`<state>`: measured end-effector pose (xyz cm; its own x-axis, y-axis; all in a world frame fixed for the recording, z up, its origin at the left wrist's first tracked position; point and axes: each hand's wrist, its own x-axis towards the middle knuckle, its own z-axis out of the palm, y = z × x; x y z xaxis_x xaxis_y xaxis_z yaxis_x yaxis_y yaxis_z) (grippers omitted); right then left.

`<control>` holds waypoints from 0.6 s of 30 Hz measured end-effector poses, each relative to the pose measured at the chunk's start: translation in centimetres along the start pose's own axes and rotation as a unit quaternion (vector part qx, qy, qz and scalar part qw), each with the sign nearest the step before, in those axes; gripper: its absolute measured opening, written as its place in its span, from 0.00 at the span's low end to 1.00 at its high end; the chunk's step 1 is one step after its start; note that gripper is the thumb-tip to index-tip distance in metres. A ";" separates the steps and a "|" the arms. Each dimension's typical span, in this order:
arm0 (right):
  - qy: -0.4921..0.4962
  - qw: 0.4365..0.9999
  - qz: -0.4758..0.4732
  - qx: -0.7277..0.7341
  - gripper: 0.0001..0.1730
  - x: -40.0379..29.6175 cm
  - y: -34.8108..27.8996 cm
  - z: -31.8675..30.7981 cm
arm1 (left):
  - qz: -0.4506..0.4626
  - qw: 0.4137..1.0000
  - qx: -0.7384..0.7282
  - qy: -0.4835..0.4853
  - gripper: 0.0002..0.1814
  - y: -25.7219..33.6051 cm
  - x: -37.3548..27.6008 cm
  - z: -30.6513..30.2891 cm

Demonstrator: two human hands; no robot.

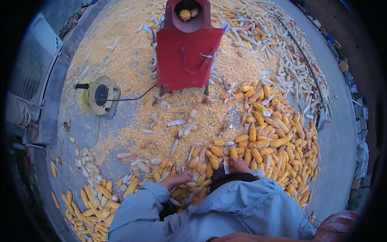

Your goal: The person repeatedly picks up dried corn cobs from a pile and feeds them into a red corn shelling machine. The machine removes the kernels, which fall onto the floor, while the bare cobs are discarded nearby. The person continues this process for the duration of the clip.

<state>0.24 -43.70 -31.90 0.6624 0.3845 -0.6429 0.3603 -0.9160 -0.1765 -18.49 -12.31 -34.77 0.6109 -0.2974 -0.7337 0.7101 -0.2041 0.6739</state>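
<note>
My left hand (178, 179) is low over loose yellow corn ears (200, 166) between my legs, its fingers pointing right. Whether it grips one of them is hidden. Further right, my right hand (239, 165) reaches to the edge of a large heap of husked corn ears (276, 133). Its fingertips are at the lower end of one upright ear (233, 152); a firm grip cannot be made out. Ahead stands a red corn sheller (186, 57), with a couple of ears (185, 15) lying in its round feed opening.
A cable reel (98, 95) stands left of the sheller, its black cord running to the machine. Shelled kernels (121, 60) cover much of the concrete. Bare cobs (294, 72) lie heaped at right beside a long-handled tool (302, 54). More ears (90, 211) are piled lower left.
</note>
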 end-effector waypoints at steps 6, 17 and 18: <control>0.008 0.999 0.040 0.036 0.29 -0.4 -1.0 -0.5 | 0.214 0.874 -0.435 -0.041 0.23 21.0 -12.5 -9.3; 0.042 0.998 0.033 0.038 0.25 -0.1 -1.9 -0.5 | 0.491 0.719 -0.274 0.409 0.16 49.3 -15.6 -23.8; 0.038 0.998 0.034 0.042 0.26 -0.4 -2.0 -1.2 | 0.475 0.720 -0.282 0.420 0.16 48.9 -15.3 -24.8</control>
<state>0.07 -41.90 -30.43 0.7326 0.3268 -0.5971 0.2600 -0.9450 -0.1982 15.60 5.41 7.25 0.7434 0.6636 0.0830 -0.2836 0.2005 0.9377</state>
